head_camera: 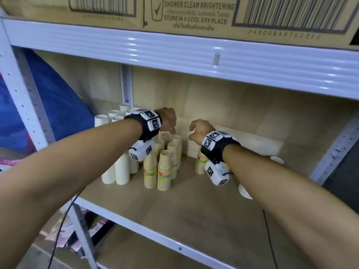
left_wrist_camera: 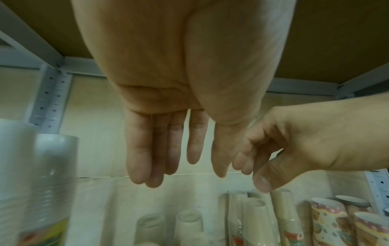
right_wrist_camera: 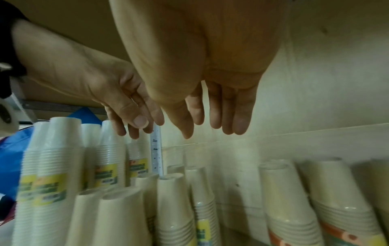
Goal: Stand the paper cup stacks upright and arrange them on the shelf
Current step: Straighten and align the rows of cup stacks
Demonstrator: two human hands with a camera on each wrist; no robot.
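Several brown paper cup stacks with yellow labels stand upright in the middle of the wooden shelf. Taller white cup stacks stand to their left. My left hand hovers just above the brown stacks, its fingers straight and holding nothing. My right hand hangs beside it to the right, fingers relaxed and empty. One more labelled stack stands half hidden behind my right wrist. A white stack lies under my right forearm.
The white beam of the upper shelf runs close overhead, with cardboard boxes on it. A blue bag fills the far left. Patterned cup stacks stand at the right. A perforated post rises at the back.
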